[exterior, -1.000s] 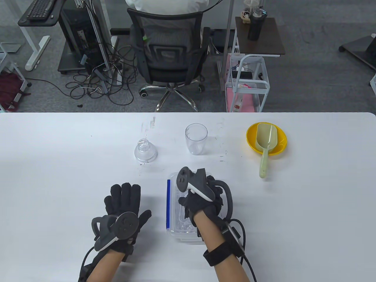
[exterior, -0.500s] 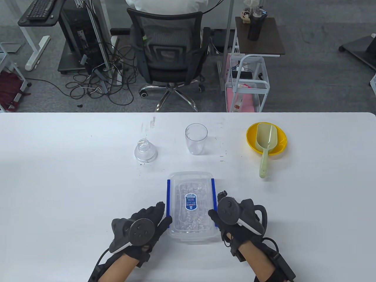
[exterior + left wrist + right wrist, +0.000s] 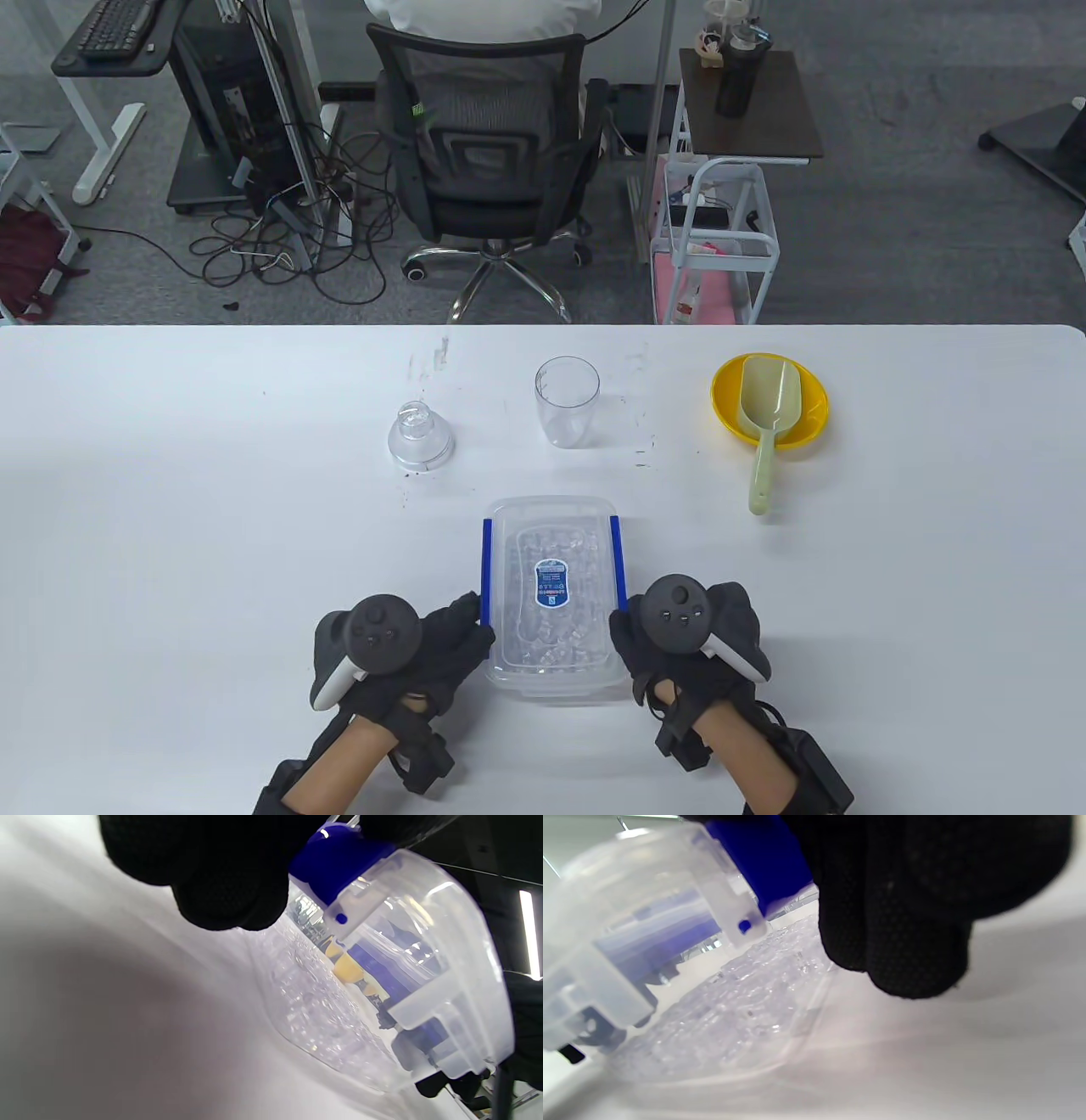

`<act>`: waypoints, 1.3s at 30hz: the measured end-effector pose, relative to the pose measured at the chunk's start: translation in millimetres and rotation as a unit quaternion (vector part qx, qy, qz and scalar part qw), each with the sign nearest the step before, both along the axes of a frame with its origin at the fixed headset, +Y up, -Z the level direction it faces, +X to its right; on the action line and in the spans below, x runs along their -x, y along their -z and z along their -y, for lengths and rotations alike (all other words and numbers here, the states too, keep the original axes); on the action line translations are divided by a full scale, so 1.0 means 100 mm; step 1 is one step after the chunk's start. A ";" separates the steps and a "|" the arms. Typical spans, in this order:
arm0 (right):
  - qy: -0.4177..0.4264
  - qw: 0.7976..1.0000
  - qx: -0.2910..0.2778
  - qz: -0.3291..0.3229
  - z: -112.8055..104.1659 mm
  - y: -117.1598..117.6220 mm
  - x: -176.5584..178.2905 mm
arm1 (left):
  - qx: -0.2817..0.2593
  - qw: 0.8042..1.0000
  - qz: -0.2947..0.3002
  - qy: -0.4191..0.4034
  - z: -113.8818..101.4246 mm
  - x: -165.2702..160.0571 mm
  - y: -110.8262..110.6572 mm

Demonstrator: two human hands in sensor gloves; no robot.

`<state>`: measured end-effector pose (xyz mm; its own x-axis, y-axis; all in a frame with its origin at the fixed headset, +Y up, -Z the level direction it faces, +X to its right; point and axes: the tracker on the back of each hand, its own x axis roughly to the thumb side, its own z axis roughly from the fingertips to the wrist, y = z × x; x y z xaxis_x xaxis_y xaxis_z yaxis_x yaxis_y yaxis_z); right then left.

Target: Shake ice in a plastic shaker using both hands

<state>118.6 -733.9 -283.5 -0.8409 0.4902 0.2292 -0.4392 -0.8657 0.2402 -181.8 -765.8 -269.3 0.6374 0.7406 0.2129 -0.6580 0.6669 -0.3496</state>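
A clear lidded box of ice [image 3: 551, 594] with two blue side clips sits on the table in front of me. My left hand [image 3: 460, 632] holds its left clip [image 3: 339, 861] at the near end, with the fingers [image 3: 220, 878] curled over it. My right hand [image 3: 622, 637] holds the right clip [image 3: 759, 861] the same way, fingers [image 3: 916, 899] over its edge. Crushed ice [image 3: 734, 1018] shows through the wall. The clear plastic shaker cup [image 3: 567, 401] stands upright and empty behind the box. Its clear domed lid [image 3: 418, 435] sits apart to the left.
A yellow bowl [image 3: 810, 412] at the back right holds a pale green scoop [image 3: 768, 416], whose handle pokes out toward me. The white table [image 3: 170, 509] ends at its far edge, where an office chair [image 3: 488, 144] stands. A white cart [image 3: 721, 246] is beyond.
The right hand left the top of the box and the left hand left the table. Both came to the box's near sides, then rolled inward and closed on the blue clips.
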 end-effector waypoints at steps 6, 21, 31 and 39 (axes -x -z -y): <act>0.025 0.999 -0.024 0.005 0.01 0.00 0.00 | 0.076 0.995 0.000 -0.058 0.11 0.00 0.02; 0.119 0.993 -0.010 -0.001 0.11 0.00 -0.02 | 0.016 1.000 0.006 0.001 0.01 0.02 0.05; 0.161 0.984 0.025 0.068 0.20 -0.02 -0.16 | -0.008 1.000 -0.024 0.016 0.00 0.12 0.00; -0.002 0.990 -0.125 0.061 -0.02 -0.17 -0.09 | -0.158 0.977 -0.056 0.129 -0.26 0.18 -0.15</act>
